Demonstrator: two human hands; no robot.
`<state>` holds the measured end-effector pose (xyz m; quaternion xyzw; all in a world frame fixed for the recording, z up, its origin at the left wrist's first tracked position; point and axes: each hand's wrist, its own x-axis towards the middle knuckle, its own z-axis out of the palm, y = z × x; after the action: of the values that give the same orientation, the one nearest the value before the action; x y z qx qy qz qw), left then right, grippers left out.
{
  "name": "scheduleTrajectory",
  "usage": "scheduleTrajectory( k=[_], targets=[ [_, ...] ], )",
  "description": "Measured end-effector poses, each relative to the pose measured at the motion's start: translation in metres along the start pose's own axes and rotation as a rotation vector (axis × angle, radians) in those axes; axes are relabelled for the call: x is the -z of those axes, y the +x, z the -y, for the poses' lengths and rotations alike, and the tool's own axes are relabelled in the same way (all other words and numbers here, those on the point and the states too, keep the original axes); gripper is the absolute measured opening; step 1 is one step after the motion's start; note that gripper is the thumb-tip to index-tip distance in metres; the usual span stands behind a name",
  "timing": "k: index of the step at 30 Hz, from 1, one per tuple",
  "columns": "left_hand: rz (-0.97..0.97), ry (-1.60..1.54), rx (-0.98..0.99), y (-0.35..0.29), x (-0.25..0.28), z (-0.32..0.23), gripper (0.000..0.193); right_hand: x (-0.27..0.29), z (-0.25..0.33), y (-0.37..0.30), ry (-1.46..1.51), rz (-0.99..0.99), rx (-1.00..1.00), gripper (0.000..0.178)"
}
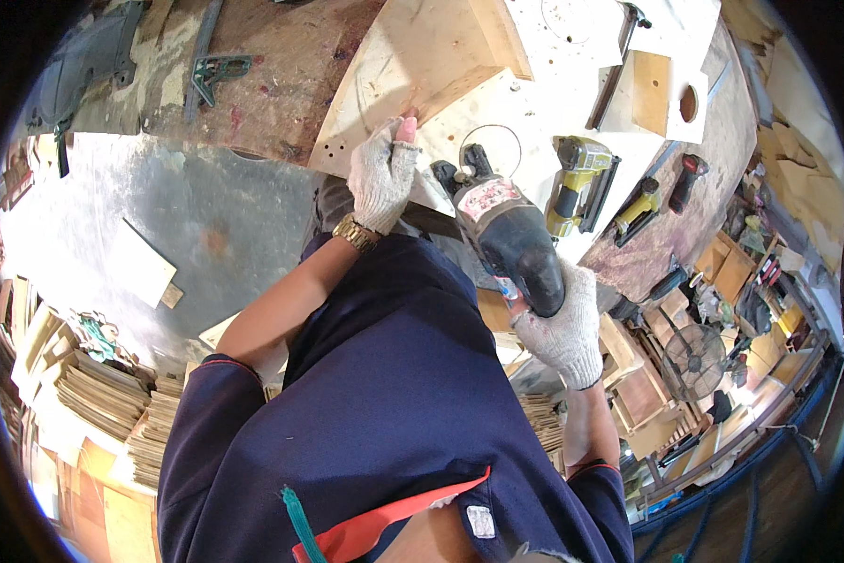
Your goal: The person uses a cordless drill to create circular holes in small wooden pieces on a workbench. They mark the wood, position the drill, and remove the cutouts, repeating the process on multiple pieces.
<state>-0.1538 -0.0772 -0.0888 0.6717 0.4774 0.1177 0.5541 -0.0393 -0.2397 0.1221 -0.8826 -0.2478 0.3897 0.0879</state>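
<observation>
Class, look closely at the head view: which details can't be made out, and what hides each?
All in the head view:
- Right hand: its full grip, partly hidden by the dark tool.
- Wooden panel: its far end, cut off by the upper edge.
- Clutter around the fan: many pieces too small to tell.

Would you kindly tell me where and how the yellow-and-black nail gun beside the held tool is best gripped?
Probably around its grey handle, coming from the left: the nail gun lies on its side, handle along its left and long black magazine along its right. The right hand holds the black power tool.
</observation>
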Motion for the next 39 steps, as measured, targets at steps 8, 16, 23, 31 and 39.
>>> scheduleTrajectory(
  k=[8,16,23,31,39],
  targets=[
    [-0.038,-0.016,-0.019,-0.002,0.001,0.000,0.049,0.004,-0.003,0.009,-0.024,0.021,0.081,0.054],
    [0.006,-0.033,0.062,-0.003,0.003,0.003,0.049,0.014,0.004,0.012,-0.048,0.142,-0.037,0.044],
    [-0.007,-0.033,-0.011,-0.004,0.002,0.005,0.048,0.002,-0.010,0.013,0.045,0.064,0.092,0.046],
    [-0.018,-0.009,0.045,-0.004,0.003,0.004,0.050,0.001,0.006,0.012,0.159,0.050,0.014,0.044],
    [0.041,-0.021,0.072,-0.002,0.009,-0.001,0.048,-0.009,0.007,0.008,0.231,0.042,-0.028,0.042]
  ],
)
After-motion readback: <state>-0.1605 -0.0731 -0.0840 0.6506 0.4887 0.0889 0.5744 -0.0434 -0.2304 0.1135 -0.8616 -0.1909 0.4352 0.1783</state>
